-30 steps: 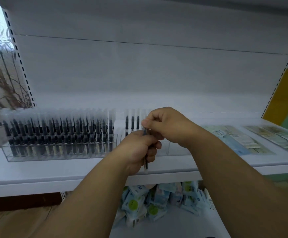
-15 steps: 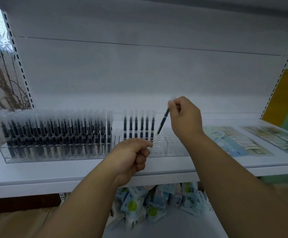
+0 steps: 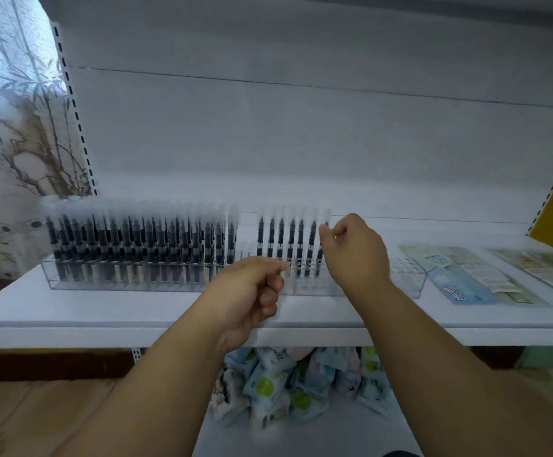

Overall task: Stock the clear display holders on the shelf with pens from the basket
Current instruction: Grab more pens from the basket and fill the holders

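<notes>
Up at the far row, the right hand (image 3: 356,255) is pinching the frosted cap of the rightmost black pen (image 3: 320,255) standing in the right clear acrylic holder (image 3: 400,285). Nearer, the left hand (image 3: 252,295) is curling loosely, apparently holding nothing, while the left clear holder (image 3: 80,282) is sitting packed on the white shelf (image 3: 71,311).
</notes>
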{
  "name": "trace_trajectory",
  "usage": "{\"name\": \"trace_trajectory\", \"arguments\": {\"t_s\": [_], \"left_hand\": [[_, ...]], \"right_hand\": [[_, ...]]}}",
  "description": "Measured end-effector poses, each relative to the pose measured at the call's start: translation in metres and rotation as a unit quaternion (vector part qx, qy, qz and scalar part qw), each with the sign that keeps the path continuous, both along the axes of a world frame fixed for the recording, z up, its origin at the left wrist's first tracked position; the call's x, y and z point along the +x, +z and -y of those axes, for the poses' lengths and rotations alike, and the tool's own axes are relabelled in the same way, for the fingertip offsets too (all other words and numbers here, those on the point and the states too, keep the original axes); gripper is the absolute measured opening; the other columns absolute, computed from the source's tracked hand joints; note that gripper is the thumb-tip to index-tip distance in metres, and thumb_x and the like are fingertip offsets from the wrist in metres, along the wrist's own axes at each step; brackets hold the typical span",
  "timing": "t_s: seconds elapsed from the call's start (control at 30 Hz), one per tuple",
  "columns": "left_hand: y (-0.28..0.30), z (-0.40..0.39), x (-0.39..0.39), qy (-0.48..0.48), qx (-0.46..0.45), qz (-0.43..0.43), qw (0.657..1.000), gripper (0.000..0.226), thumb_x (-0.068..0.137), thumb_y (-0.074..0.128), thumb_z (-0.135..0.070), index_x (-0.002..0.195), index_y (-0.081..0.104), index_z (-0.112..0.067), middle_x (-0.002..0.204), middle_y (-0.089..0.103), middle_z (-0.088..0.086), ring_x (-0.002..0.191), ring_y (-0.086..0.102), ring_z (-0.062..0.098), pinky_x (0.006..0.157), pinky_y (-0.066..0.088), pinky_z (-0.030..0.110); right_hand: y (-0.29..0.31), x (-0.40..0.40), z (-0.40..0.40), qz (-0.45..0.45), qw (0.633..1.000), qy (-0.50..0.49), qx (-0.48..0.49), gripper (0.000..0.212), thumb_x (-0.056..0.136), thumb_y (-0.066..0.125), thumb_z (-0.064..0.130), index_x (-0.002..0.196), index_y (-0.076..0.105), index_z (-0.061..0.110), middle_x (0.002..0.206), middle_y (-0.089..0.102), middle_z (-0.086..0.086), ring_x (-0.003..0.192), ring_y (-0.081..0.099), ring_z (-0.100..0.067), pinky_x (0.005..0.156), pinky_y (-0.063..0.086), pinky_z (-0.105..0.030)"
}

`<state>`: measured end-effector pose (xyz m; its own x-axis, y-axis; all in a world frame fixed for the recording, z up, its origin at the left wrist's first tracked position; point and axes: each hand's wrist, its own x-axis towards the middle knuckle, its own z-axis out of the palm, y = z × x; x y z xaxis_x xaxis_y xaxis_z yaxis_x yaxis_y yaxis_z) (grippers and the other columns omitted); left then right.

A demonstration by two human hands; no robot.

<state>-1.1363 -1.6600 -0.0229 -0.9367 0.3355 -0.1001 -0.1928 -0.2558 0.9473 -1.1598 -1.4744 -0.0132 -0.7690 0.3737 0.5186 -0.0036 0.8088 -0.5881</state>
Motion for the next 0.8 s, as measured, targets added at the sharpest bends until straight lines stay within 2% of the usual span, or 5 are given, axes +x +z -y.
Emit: {"name": "trace_trajectory", "arguments": {"t_s": [0.1, 0.2, 0.33, 0.53, 0.8], "left_hand": [[-0.004, 0.021, 0.007, 0.093, -0.032, -0.059, 0.993, 0.013, 0.095, 0.052, -0.004, 0.101, 0.063, -0.008, 0.068, 0.056, 0.006, 0.051, 0.041, 0.014, 0.049, 0.036, 0.027], [-0.015, 0.06, 0.024, 0.217, -0.121, -0.136, 0.959, 0.014, 0.096, 0.054, -0.006, 0.099, 0.063, -0.017, 0.077, 0.063, 0.006, 0.056, 0.05, 0.014, 0.056, 0.046, 0.031], [-0.049, 0.14, 0.066, 0.365, -0.171, -0.153, 0.902, 0.016, 0.096, 0.057, -0.008, 0.099, 0.062, -0.023, 0.089, 0.065, 0.007, 0.068, 0.059, 0.015, 0.064, 0.053, 0.038], [-0.125, 0.259, 0.145, 0.521, -0.266, -0.057, 0.809, 0.021, 0.093, 0.058, -0.013, 0.09, 0.06, -0.033, 0.088, 0.066, -0.005, 0.081, 0.064, 0.019, 0.073, 0.056, 0.04], [-0.221, 0.369, 0.196, 0.619, -0.308, 0.087, 0.718, 0.023, 0.095, 0.055, -0.011, 0.088, 0.057, -0.032, 0.087, 0.063, -0.011, 0.077, 0.06, 0.013, 0.074, 0.053, 0.038]], "right_hand": [[-0.001, 0.021, 0.045, -0.055, 0.994, 0.093, -0.012, 0.018, 0.096, 0.053, 0.035, 0.085, 0.047, 0.022, 0.07, 0.054, 0.008, 0.062, 0.051, -0.008, 0.055, 0.041, -0.028], [-0.01, 0.031, 0.104, -0.099, 0.973, 0.208, 0.003, 0.014, 0.093, 0.059, 0.03, 0.087, 0.049, 0.022, 0.073, 0.052, 0.008, 0.06, 0.048, -0.007, 0.055, 0.04, -0.027], [-0.042, 0.047, 0.203, -0.043, 0.929, 0.367, -0.007, 0.011, 0.092, 0.058, 0.032, 0.098, 0.049, 0.028, 0.086, 0.053, 0.009, 0.07, 0.051, -0.009, 0.063, 0.046, -0.03], [-0.117, 0.085, 0.346, 0.068, 0.835, 0.546, 0.031, 0.012, 0.092, 0.057, 0.032, 0.101, 0.05, 0.031, 0.091, 0.051, 0.013, 0.076, 0.051, -0.004, 0.066, 0.048, -0.027], [-0.217, 0.115, 0.487, 0.145, 0.755, 0.635, 0.078, 0.015, 0.091, 0.055, 0.033, 0.104, 0.054, 0.026, 0.094, 0.056, 0.009, 0.08, 0.055, -0.013, 0.066, 0.046, -0.031]]}}
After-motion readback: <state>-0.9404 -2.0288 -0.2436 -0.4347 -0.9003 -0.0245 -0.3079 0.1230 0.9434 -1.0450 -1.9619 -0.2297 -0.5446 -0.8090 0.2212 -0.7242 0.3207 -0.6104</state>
